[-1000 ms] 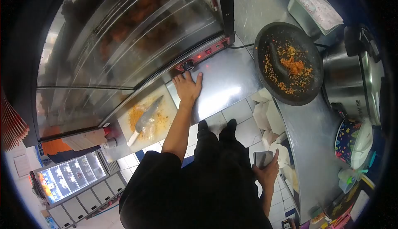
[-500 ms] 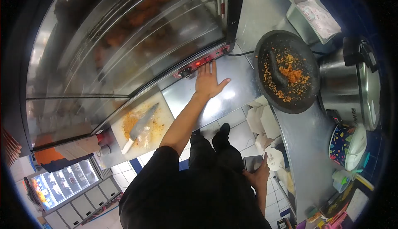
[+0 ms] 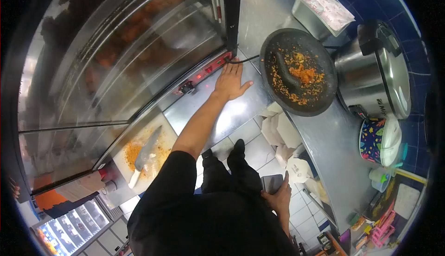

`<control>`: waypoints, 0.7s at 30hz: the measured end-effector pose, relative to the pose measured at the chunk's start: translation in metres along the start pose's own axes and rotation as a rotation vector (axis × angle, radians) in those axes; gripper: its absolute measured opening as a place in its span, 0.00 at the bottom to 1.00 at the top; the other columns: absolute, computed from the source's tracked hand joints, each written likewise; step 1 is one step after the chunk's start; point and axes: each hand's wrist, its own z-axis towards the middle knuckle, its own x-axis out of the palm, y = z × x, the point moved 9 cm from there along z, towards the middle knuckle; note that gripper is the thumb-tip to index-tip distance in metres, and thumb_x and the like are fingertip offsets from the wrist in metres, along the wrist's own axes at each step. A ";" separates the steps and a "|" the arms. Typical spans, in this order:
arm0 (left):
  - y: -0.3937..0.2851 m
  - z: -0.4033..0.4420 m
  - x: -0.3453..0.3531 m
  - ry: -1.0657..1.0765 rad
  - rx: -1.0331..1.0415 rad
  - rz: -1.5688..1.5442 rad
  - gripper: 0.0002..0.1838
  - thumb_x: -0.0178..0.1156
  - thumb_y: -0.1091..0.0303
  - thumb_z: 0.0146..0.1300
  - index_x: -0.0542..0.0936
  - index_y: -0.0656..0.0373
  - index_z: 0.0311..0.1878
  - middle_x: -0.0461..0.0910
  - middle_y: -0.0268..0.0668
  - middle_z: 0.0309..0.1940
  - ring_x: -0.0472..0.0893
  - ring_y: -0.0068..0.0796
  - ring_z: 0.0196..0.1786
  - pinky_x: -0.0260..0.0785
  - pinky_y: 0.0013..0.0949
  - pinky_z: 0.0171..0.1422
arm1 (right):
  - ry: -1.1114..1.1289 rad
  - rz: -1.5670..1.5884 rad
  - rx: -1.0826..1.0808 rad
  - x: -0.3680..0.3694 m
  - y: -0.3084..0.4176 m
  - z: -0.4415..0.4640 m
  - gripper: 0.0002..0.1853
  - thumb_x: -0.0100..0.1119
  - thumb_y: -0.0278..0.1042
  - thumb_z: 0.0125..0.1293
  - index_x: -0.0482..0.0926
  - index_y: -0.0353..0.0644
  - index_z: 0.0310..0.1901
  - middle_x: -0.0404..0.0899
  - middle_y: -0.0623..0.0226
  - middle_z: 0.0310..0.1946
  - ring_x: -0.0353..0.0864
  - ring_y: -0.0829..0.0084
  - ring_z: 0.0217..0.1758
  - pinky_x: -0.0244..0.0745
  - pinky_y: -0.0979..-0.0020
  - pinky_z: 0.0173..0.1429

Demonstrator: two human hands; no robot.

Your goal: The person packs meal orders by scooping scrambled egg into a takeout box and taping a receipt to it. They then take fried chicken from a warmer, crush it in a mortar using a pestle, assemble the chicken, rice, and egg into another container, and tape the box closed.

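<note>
A: The left hand (image 3: 228,85) has shifted along the food warmer's control panel (image 3: 205,73) to the power cable (image 3: 249,60), upper centre.

B: Grip?

A: Released, palm down; the right hand (image 3: 279,199), lower centre, grasps a phone-like slab (image 3: 272,182).

B: Progress?

A: Panel end reached; anything left is not shown.

Your steel counter (image 3: 321,141) carries a mortar (image 3: 267,66), a metal tub (image 3: 306,18) and a rice cooker (image 3: 361,73); on your left lies a cutting board (image 3: 166,133) (knife (image 3: 147,154) on it).
</note>
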 end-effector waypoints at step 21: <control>-0.158 -0.278 0.009 0.755 0.112 -0.878 0.27 0.51 0.58 0.77 0.71 0.65 0.71 0.65 0.46 0.76 0.59 0.49 0.81 0.49 0.50 0.84 | -0.021 0.174 -0.180 -0.052 0.027 0.031 0.67 0.81 0.37 0.40 0.46 0.44 0.81 0.72 0.33 0.57 0.72 0.37 0.61 0.69 0.46 0.66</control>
